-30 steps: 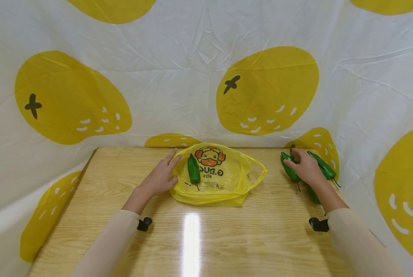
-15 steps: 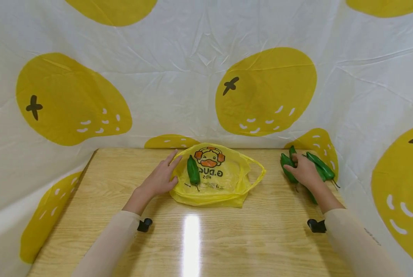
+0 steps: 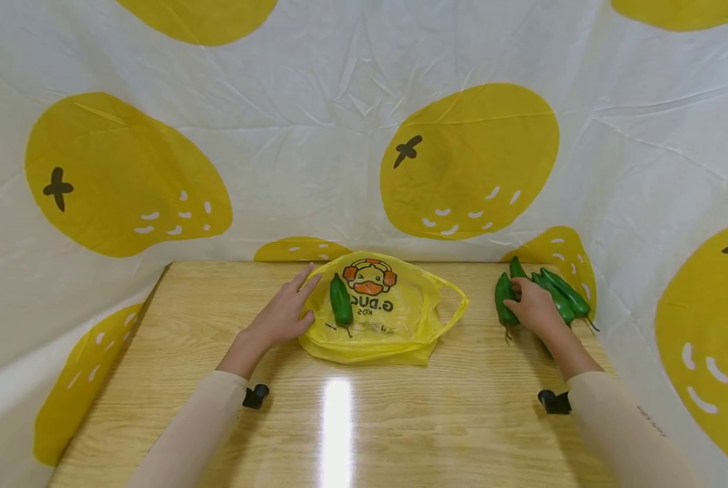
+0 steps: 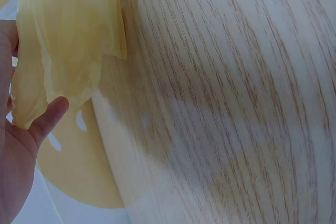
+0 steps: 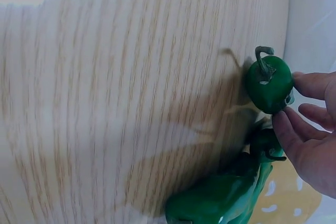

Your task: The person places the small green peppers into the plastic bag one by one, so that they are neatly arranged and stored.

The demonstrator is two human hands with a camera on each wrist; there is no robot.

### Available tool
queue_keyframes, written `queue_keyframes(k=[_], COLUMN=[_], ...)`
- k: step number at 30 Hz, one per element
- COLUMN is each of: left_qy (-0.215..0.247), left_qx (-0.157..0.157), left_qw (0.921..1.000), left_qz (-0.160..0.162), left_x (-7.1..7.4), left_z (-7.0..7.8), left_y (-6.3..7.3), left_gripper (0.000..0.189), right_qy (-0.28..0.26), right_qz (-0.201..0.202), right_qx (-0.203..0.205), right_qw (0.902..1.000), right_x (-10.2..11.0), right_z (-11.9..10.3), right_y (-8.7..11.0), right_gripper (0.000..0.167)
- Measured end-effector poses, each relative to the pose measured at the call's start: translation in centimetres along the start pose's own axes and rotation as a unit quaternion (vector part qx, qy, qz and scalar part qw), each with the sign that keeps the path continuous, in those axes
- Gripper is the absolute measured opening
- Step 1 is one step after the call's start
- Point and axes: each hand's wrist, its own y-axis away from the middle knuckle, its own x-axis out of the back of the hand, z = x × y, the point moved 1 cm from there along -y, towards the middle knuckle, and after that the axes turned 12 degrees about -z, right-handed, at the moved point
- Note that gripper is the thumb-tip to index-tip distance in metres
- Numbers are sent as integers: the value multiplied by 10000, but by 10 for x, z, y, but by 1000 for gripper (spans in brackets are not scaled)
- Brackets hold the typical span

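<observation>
A yellow plastic bag (image 3: 407,308) with a mirrored duck print lies at the table's back middle. One green chili pepper (image 3: 341,301) lies over its printed panel; whether film covers it I cannot tell. My left hand (image 3: 281,313) rests at the bag's left edge, fingers spread; the left wrist view has the thumb (image 4: 51,115) against the film. At the back right my right hand (image 3: 535,308) pinches the leftmost green chili pepper (image 5: 269,85) between thumb and fingers. Several more chili peppers (image 3: 574,298) lie beside and partly behind that hand.
The wooden table (image 3: 449,420) stretches in front of both hands. A white curtain (image 3: 315,183) with yellow fruit prints hangs behind and along both sides. One bag handle (image 3: 458,308) sticks out to the right. Black wrist cameras (image 3: 255,396) sit at both cuffs.
My right hand has shifted slightly left and its fingers have closed on the leftmost chili pepper, which has turned more upright in the head view. The left hand and the bag have stayed put.
</observation>
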Motion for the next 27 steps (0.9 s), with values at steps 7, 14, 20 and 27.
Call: queue_keyframes(k=[7, 14, 20, 27], left_qy=[11, 10, 27, -1], left_qx=[50, 38, 60, 22], left_qw=[10000, 10000, 10000, 10000], left_qz=[-34, -32, -44, -11], left_x=[0, -1, -1, -2], left_z=[0, -2, -2, -2], left_y=[-1, -2, -2, -2], left_gripper=[80, 80, 80, 79], right_qy=[-48, -224, -316, -565], right_qz=[126, -283, -364, -507], right_qx=[-17, -207, -200, -284], right_qw=[9999, 9991, 9986, 9967], right_x=[-3, -10, -17, -25], right_z=[-3, -5, -7, -7], right_y=[1, 2, 2, 4], right_gripper=[70, 81, 79, 86])
